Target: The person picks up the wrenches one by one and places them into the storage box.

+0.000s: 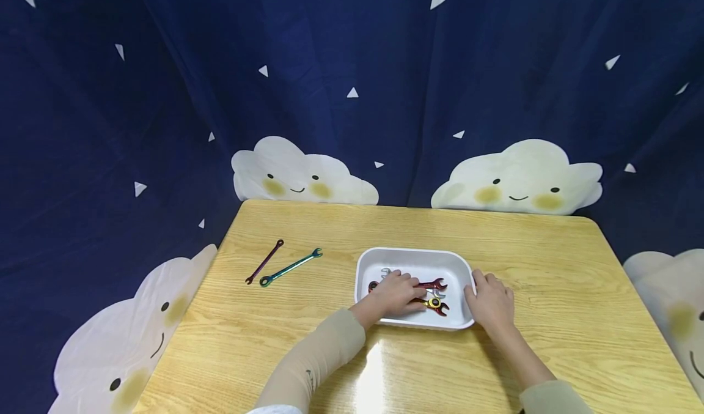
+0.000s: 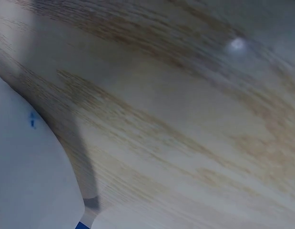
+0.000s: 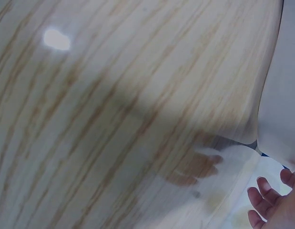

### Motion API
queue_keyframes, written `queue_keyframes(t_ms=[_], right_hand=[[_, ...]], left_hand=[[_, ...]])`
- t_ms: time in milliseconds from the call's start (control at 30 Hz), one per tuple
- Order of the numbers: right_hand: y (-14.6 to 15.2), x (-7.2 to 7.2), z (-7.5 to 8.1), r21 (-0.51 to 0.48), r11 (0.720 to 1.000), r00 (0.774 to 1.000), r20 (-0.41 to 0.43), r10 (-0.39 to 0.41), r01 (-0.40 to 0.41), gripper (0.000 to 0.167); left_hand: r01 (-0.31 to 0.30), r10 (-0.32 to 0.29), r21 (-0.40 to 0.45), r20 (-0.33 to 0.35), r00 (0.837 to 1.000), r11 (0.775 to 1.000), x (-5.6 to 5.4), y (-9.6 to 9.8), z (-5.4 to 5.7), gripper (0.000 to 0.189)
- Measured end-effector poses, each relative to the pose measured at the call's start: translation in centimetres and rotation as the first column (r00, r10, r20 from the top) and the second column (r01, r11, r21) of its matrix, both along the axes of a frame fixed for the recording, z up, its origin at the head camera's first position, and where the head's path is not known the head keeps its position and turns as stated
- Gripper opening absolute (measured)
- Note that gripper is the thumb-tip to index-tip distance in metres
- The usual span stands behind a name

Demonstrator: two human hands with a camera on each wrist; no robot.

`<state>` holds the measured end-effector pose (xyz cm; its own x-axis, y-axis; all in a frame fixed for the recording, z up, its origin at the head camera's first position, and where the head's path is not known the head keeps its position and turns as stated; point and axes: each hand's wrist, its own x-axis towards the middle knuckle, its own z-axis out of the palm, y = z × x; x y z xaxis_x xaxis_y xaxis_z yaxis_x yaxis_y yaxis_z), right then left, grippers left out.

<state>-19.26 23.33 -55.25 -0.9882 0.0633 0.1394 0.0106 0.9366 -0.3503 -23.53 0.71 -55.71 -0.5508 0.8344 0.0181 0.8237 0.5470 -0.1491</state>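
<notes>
A white tray (image 1: pixel 415 326) stands on the table and holds several wrenches, among them a red wrench (image 1: pixel 432 284) and a gold wrench (image 1: pixel 433 303). My left hand (image 1: pixel 393 293) reaches inside it, fingers bent down over the wrenches. Those fingers cover the wrenches' middles, so any grip on one is hidden. At the tray's right end my right hand (image 1: pixel 491 298) grips the rim, thumb on the inner side. A purple wrench (image 1: pixel 265 262) and a teal wrench (image 1: pixel 291 268) lie to the left of the tray.
The wooden table (image 1: pixel 555 292) reaches back to a dark blue curtain (image 1: pixel 396 114) with smiling clouds. Mostly wood grain (image 2: pixel 152 119) fills the left wrist view, with a pale surface at its left. In the right wrist view, fingers (image 3: pixel 264 200) show at the lower right.
</notes>
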Motion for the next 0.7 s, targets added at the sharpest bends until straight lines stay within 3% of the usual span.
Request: queue_keyframes(t_ms=[367, 700], right_hand=[[0.05, 0.02, 0.05, 0.0, 1.0, 1.0, 0.012, 0.005, -0.005, 0.028], [0.05, 0.0, 0.13, -0.002, 1.0, 1.0, 0.019, 0.002, -0.002, 0.028]], left_hand=[[-0.012, 0.013, 0.03, -0.005, 1.0, 0.999, -0.02, -0.04, 0.01, 0.034], [-0.024, 0.034, 0.105, -0.09, 0.995, 0.994, -0.23, -0.45, 0.28, 0.035]])
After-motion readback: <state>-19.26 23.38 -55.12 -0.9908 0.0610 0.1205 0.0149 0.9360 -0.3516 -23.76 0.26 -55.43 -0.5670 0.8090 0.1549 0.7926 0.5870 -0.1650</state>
